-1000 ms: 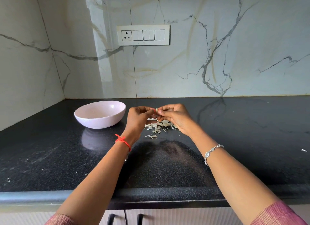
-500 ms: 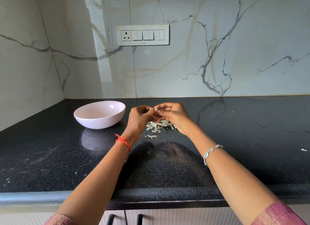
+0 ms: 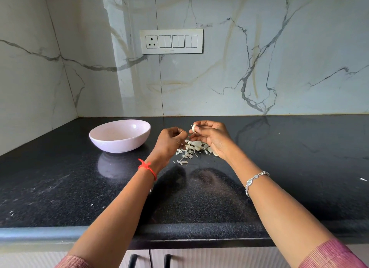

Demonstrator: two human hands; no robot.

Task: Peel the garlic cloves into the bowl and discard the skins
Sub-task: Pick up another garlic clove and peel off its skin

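My right hand (image 3: 213, 136) pinches a pale garlic clove (image 3: 194, 128) between thumb and fingertips, held above the counter. My left hand (image 3: 169, 142) hovers just left of it with curled fingers; whether it holds a bit of skin is hidden. Under both hands lies a loose heap of garlic skins (image 3: 192, 150) with another clove (image 3: 197, 147) among them. The pale pink bowl (image 3: 119, 135) stands to the left of my hands; no cloves show in it.
The black speckled countertop (image 3: 60, 187) runs to a marble wall with a switch panel (image 3: 171, 41). A small white scrap (image 3: 363, 179) lies far right. Cabinet handles (image 3: 131, 260) show below the counter's front edge.
My hands have drawn slightly apart; the clove, earlier pinched between both, is now in my right hand alone and lifted a little.
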